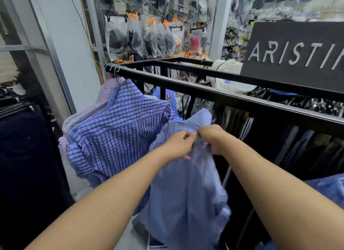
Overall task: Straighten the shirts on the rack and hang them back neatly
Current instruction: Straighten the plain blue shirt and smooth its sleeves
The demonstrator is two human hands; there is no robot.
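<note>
Light blue shirt (186,190) droops at six o'clock, below the rack bar (204,94). The left hand (176,145) and right hand (214,138) both pinch its front near the collar, probably straightening it. Next it likely needs hanging beside the checked shirt (119,130) at nine o'clock.

Soft, even indoor light is filling the frame and casting no hard shadows. The wide lens is bending the pale pillar (61,45) at the upper left. Motion blur is smearing the light blue shirt (186,184) below centre. The plastic-bagged goods (149,35) at the top are looking soft, and the dark trousers (28,156) at the left edge are sinking into near-black.
</note>
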